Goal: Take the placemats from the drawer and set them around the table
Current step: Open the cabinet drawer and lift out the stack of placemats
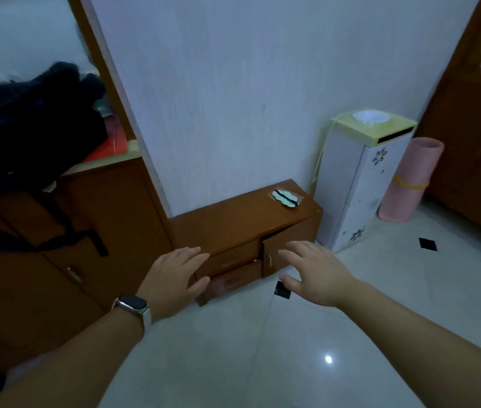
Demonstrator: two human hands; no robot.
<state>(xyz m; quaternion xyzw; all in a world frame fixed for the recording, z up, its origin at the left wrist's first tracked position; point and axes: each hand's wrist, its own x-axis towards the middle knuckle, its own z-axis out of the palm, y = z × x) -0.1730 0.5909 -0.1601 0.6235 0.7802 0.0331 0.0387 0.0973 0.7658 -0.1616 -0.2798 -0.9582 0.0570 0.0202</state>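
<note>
Two bare hands held out in front of the stacked drawers of a low wooden cabinet (233, 219).

Placemats hidden from view; upper drawer (233, 259) and lower drawer (237, 280) in the cabinet's left half, small door (271, 256) at its right. Left hand (174, 278) with fingers straight and spread, holding nothing, before the drawers' left end, contact impossible to tell; smartwatch (131, 304) on its wrist. Right hand (315, 272) likewise spread wide and empty, before the door. On the cabinet top, a small black-and-white packet (286, 198). Beside the cabinet, a white tower (351, 184) bearing a white bowl (370, 116), then a rolled pink mat (410, 181).
</note>
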